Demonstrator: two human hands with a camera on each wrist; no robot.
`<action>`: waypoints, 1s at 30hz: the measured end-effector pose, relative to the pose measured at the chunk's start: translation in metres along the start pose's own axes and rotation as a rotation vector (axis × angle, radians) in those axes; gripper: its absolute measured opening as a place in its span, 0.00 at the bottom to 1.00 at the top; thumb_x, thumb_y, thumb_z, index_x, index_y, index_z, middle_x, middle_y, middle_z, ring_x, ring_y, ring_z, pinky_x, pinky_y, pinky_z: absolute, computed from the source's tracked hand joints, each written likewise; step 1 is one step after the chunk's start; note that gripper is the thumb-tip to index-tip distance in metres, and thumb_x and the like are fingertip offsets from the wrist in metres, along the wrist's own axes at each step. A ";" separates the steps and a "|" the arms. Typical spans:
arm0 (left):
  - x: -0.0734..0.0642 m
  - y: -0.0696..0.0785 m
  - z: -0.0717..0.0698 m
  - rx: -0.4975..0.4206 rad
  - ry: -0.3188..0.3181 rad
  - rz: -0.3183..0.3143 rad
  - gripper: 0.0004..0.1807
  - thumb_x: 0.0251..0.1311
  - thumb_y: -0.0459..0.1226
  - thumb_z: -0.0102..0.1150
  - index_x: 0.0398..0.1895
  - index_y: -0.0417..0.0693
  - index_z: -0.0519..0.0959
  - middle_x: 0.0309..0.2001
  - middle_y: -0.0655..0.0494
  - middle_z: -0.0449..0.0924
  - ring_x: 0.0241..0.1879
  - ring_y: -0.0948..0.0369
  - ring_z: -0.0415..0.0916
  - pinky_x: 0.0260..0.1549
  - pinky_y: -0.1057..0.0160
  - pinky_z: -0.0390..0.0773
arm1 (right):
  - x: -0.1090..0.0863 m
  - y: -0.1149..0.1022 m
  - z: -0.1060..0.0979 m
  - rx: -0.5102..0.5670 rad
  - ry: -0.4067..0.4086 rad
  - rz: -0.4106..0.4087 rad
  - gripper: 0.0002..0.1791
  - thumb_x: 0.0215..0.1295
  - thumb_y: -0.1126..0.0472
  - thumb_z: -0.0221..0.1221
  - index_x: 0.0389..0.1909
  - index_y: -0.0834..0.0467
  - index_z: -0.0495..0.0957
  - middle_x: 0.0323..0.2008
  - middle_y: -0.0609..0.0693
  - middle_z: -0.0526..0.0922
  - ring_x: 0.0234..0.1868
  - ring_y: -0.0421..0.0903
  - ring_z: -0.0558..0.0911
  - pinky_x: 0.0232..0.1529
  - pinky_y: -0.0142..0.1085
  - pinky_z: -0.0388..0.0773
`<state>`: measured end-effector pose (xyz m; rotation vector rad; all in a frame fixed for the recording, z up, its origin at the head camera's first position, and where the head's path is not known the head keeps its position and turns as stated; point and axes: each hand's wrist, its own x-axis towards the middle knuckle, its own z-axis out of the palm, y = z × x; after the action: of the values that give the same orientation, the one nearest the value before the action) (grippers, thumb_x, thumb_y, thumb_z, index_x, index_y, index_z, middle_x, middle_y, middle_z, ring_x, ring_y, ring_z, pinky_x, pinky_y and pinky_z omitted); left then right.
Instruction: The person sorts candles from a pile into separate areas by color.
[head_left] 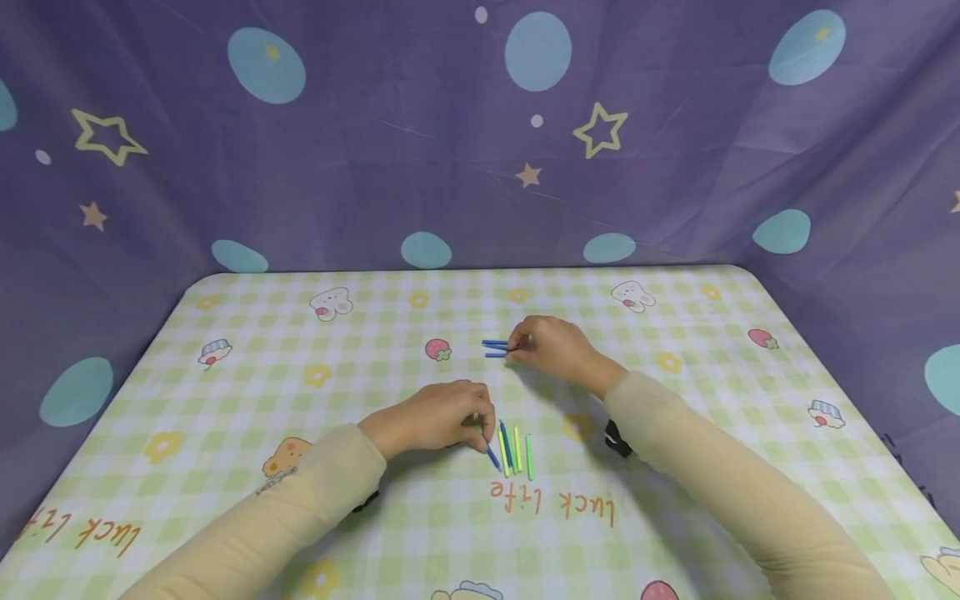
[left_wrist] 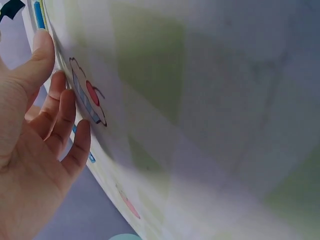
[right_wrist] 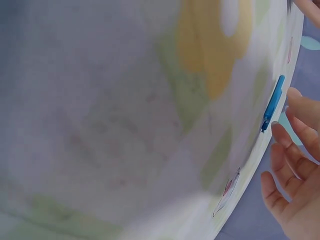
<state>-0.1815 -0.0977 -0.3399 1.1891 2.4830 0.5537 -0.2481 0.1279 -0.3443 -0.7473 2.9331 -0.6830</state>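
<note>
My left hand (head_left: 442, 417) is low over the cloth, pinching the upper end of a thin blue stick (head_left: 492, 456) between thumb and index finger. Just right of it lie thin sticks side by side: another blue stick (head_left: 507, 446), a yellow one (head_left: 517, 450) and a green one (head_left: 529, 458). Farther back, my right hand (head_left: 558, 350) is beside a small group of blue sticks (head_left: 494, 343) lying crosswise, its fingertips overlapping their right ends. In the right wrist view, a blue stick (right_wrist: 273, 104) lies just off the loosely spread fingers.
A green-and-white checked tablecloth (head_left: 390, 517) with printed flowers, strawberries and lettering covers the table. Behind and beside it hangs a purple curtain (head_left: 450, 142) with stars and blue ovals. Each wrist wears a dark device, seen under the right sleeve (head_left: 678, 442).
</note>
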 end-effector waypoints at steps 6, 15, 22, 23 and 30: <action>-0.002 -0.003 -0.007 -0.034 0.014 -0.049 0.06 0.54 0.47 0.70 0.29 0.65 0.79 0.32 0.73 0.73 0.32 0.68 0.71 0.38 0.63 0.73 | -0.012 -0.002 -0.001 0.014 0.015 -0.070 0.06 0.63 0.55 0.68 0.38 0.50 0.85 0.35 0.42 0.82 0.31 0.39 0.77 0.34 0.37 0.75; -0.003 -0.015 -0.016 0.094 0.159 -0.136 0.08 0.52 0.49 0.70 0.27 0.66 0.78 0.31 0.73 0.72 0.32 0.68 0.69 0.34 0.62 0.72 | -0.033 -0.009 0.004 0.001 0.011 -0.221 0.04 0.63 0.55 0.68 0.37 0.48 0.84 0.34 0.38 0.80 0.31 0.36 0.76 0.35 0.34 0.75; 0.004 -0.023 -0.023 0.097 0.274 -0.239 0.06 0.52 0.49 0.71 0.27 0.66 0.81 0.34 0.71 0.76 0.39 0.66 0.72 0.36 0.58 0.74 | -0.048 -0.019 0.004 -0.014 -0.015 -0.287 0.04 0.63 0.56 0.68 0.38 0.48 0.84 0.37 0.37 0.81 0.37 0.37 0.79 0.39 0.34 0.76; 0.006 -0.024 -0.023 0.096 0.283 -0.246 0.06 0.52 0.49 0.71 0.27 0.66 0.82 0.34 0.71 0.76 0.39 0.66 0.73 0.36 0.58 0.75 | -0.050 -0.020 0.004 -0.013 -0.022 -0.298 0.04 0.63 0.56 0.68 0.38 0.48 0.84 0.37 0.37 0.81 0.37 0.37 0.78 0.39 0.34 0.76; 0.020 -0.027 -0.026 0.076 0.324 -0.289 0.05 0.54 0.47 0.71 0.28 0.63 0.83 0.31 0.69 0.78 0.32 0.65 0.73 0.35 0.57 0.74 | -0.060 -0.026 0.007 0.018 -0.071 -0.442 0.05 0.63 0.55 0.68 0.37 0.49 0.84 0.37 0.37 0.80 0.38 0.35 0.78 0.42 0.31 0.76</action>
<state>-0.2227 -0.1026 -0.3328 0.7911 2.9057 0.6162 -0.1827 0.1327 -0.3435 -1.4065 2.7103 -0.6842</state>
